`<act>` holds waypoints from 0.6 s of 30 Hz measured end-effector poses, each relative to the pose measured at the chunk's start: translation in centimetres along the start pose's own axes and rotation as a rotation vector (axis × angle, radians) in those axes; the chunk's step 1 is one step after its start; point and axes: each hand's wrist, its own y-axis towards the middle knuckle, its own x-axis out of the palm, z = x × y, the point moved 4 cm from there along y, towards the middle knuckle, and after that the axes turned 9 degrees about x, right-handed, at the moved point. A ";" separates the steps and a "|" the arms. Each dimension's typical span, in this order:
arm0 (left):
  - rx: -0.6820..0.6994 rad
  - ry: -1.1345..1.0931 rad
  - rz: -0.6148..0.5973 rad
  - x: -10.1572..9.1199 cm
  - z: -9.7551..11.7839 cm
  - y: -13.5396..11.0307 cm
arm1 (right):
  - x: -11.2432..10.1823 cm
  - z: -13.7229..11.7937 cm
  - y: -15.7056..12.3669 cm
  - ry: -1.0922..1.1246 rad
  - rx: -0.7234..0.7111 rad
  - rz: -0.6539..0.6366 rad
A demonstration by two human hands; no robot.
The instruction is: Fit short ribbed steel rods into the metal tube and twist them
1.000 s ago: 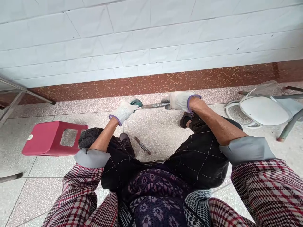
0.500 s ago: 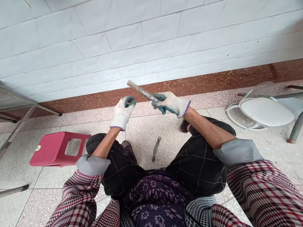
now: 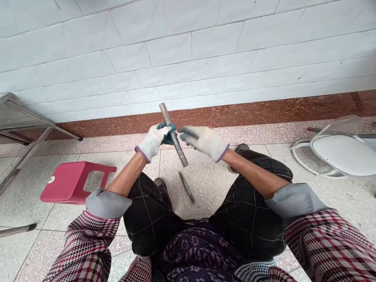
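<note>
My left hand (image 3: 158,136), in a white glove with green-coated fingers, is closed around the middle of a grey tube (image 3: 178,149). The tube slants, its upper end toward the wall and its lower end toward my knees. Its middle looks ribbed or wound with shiny wire; the ends are smoother. Just right of the tube is my right hand (image 3: 205,140), in a matching glove, blurred, with fingers stretched toward it and apparently holding nothing. On the floor between my feet lies a similar thin piece (image 3: 187,187) with a shiny ribbed middle.
A red plastic stool (image 3: 66,182) stands to the left, near a metal frame (image 3: 35,147). To the right is a white-seated chair (image 3: 336,154). A white tiled wall (image 3: 182,74) with a brown base strip (image 3: 249,112) runs across the front.
The tube has passed from my right hand to my left and now points more steeply. My right hand has let go. The view has shifted slightly.
</note>
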 end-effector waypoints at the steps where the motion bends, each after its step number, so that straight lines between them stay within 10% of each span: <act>1: -0.017 -0.008 -0.031 -0.5 0.4 0.0 | -1.1 0.2 0.4 0.128 0.002 0.046; 5: -0.041 -0.088 -0.252 -0.8 1.8 0.1 | -2.6 1.3 3.2 0.508 0.062 0.085; 13: 0.019 -0.003 -0.457 0.1 3.1 0.7 | 1.4 2.9 3.3 0.860 0.173 -0.368; 18: -0.075 -0.103 -0.496 0.6 0.9 1.9 | -0.6 3.6 1.2 0.722 0.281 -0.190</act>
